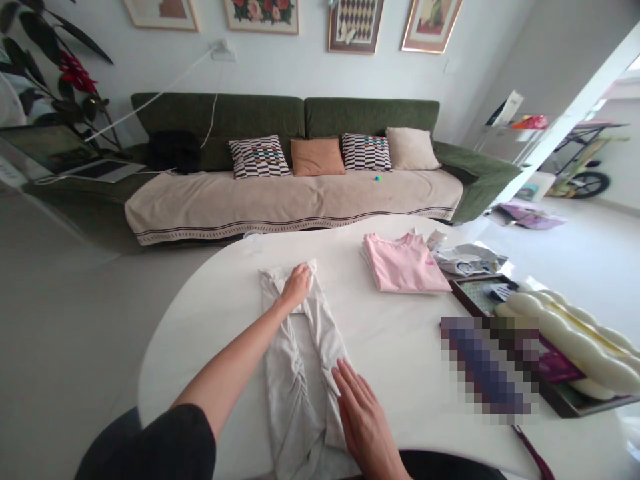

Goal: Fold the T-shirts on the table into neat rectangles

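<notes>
A pale grey garment (pixel 320 327) lies lengthwise on the white table (pixel 210 333), wrinkled and bunched down its middle; its exact kind is unclear. At its far end my left hand (pixel 297 287) is closed on the cloth, with the fingers curled over a fold. My right hand (pixel 365 420) rests along the near right edge of the garment, fingers stretched out and close together, holding nothing. A folded pink shirt (pixel 407 263) sits on the table farther off to the right, apart from both hands.
Right of me are a dark-rimmed tray (pixel 560 403) with a cream puffy object (pixel 575 333), a blurred-out dark item (pixel 485 367) and a crumpled plastic packet (pixel 470 259). A clear cup (pixel 253 241) stands by the far edge. Beyond is a green sofa (pixel 370 113).
</notes>
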Tool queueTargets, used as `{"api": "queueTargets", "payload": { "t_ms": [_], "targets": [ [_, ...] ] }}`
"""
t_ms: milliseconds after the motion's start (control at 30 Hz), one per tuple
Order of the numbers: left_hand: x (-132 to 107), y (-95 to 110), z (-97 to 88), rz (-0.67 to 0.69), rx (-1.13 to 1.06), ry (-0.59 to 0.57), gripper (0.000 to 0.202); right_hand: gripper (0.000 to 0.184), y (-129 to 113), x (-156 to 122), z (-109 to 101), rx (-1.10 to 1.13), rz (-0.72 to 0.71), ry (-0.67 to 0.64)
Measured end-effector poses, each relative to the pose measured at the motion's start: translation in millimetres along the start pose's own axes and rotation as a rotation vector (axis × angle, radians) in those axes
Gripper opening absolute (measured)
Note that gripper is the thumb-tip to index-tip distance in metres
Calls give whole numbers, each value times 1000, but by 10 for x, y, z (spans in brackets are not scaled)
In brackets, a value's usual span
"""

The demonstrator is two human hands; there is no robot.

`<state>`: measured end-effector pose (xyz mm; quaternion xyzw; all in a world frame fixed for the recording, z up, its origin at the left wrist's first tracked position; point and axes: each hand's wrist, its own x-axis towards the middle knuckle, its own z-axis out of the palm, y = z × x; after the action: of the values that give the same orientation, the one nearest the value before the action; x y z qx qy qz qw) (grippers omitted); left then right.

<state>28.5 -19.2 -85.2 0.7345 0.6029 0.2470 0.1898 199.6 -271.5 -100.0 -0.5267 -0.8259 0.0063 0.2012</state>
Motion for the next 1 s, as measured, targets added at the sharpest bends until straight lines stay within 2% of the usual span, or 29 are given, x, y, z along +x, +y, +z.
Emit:
{"api": "queueTargets", "payload": {
  "t_ms": [100, 200, 267, 400, 467, 533, 600, 633, 700, 767, 833, 867, 933, 1000],
  "targets": [
    [113, 69, 242, 56, 85, -95, 46, 54, 5, 114, 204, -36, 97, -69],
    [148, 36, 379, 48, 207, -139, 55, 62, 8, 11, 428, -56, 103, -75],
    [176, 5, 408, 46, 265, -164, 61, 68, -11, -105, 538, -79, 88, -20],
    [312, 27, 379, 48, 210, -187, 76, 74, -87, -213, 574, -136, 63, 80],
    [364, 96, 299, 23, 155, -236, 79, 78, -94, -212, 511, -137, 24, 58],
    [297, 192, 140, 32, 111, -287, 76, 80, -58, -228, 425, -119, -42, 7],
    [12, 291, -92, 123, 94, -291, 71, 72, 11, -281, 341, -115, -72, -39],
    [-230, 330, -222, 196, 92, -281, 68, 66, 48, -319, 305, -120, -74, -54],
    [-883, 362, -464, 335, 81, -305, 68, 64, 108, -396, 242, -136, -80, -72],
    [-1637, 315, -625, 438, 69, -434, 75, 69, 136, -452, 189, -151, -130, -107],
    [-2307, 199, -658, 463, 130, -621, 95, 72, 129, -473, 144, -168, -160, -137],
    [-2566, 126, -628, 453, 185, -672, 99, 72, 117, -475, 123, -176, -164, -147],
    [-2903, -14, -511, 398, 282, -663, 93, 71, 84, -479, 79, -179, -171, -160],
    [-3050, -113, -392, 349, 325, -602, 90, 72, 42, -502, 7, -156, -198, -186]
  ]
}}
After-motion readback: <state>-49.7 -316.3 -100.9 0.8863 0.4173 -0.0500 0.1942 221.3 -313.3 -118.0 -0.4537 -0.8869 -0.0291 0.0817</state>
